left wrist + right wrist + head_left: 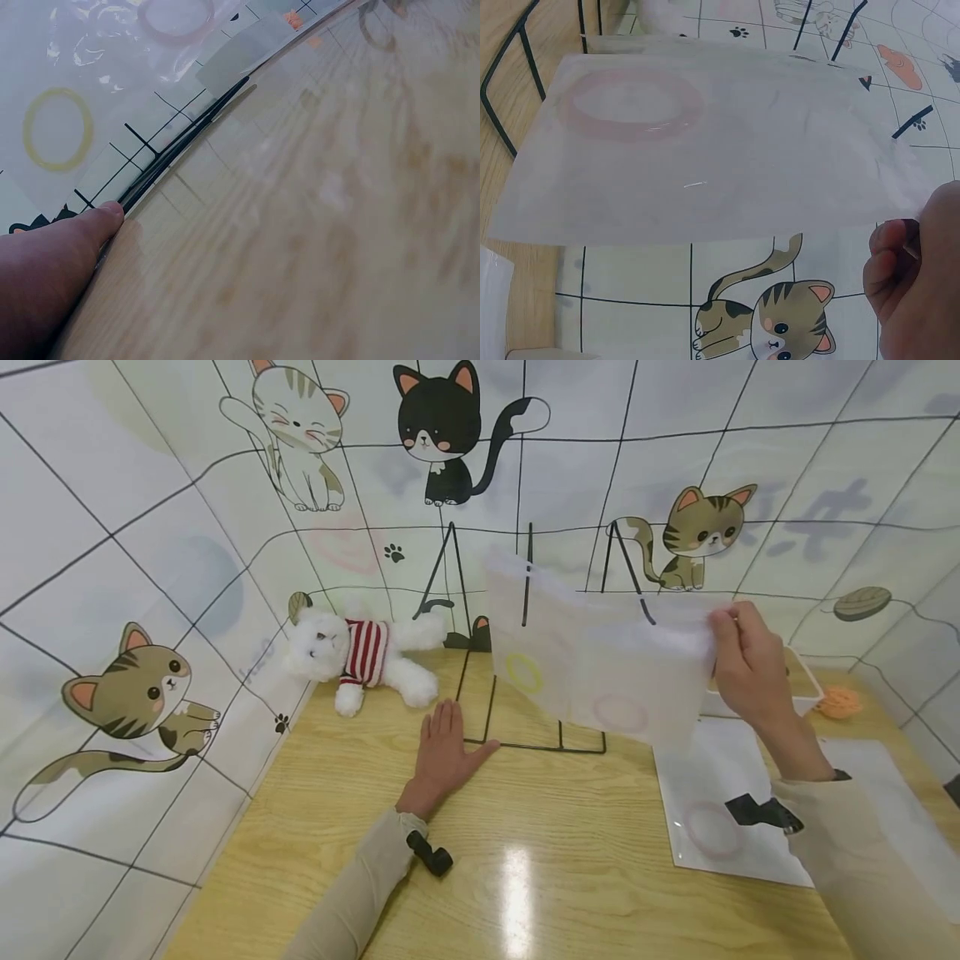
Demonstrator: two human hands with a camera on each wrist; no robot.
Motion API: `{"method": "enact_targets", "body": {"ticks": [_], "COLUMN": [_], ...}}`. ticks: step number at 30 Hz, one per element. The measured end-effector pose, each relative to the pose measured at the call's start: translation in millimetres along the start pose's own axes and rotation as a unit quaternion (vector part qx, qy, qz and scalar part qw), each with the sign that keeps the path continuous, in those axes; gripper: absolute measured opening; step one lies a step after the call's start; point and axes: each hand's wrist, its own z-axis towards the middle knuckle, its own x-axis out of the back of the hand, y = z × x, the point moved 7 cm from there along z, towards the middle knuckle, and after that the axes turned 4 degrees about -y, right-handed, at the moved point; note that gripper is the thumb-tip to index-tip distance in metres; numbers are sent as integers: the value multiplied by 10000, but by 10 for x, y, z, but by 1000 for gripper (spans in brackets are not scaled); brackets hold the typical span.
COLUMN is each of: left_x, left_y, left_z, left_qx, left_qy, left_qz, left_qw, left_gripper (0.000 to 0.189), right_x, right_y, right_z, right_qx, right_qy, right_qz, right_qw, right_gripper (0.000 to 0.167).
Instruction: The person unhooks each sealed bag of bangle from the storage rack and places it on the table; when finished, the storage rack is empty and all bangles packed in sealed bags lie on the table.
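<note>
Translucent white ring-marked plastic sheet [641, 664] raised across black wire rack [581, 749] | right hand [752, 672] pinches its upper corner | left hand [444, 758] flat on pale wooden table [585, 827], fingers straight, thumb spread to rack base | striped-shirted white plush bear [367, 653] beyond

Plain beige long fabric left sleeve [348, 893], matching right sleeve [862, 860], both wrist-length (left one's creased). Small black round-ended wrist unit [431, 854] on left; black angular wrist piece [763, 812] on right.
</note>
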Motion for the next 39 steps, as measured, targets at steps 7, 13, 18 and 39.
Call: {"method": "enact_targets", "body": {"ticks": [7,13,18,39], "left_x": [15,1,5,20], "left_y": [-7,-14,-20,-5], "left_z": [-1,-3,-1,-12], "left_qx": [1,23,24,10], "left_qy": [26,-65,-44,36], "left_qz": [-35,-39,-51,-9], "left_qw": [10000,10000,10000,10000], "left_gripper": [108,109,108,109], "right_x": [39,105,143,211], "right_y": [-104,-169,-224,-387], "right_z": [-78,-153,-204,-666], "right_qx": [217,315,404,798], "right_qy": [32,129,140,-277], "right_qz": [-95,-18,-12,527], "right_qw": [9997,9994,9991,9950], "right_gripper": [29,27,25,11]}}
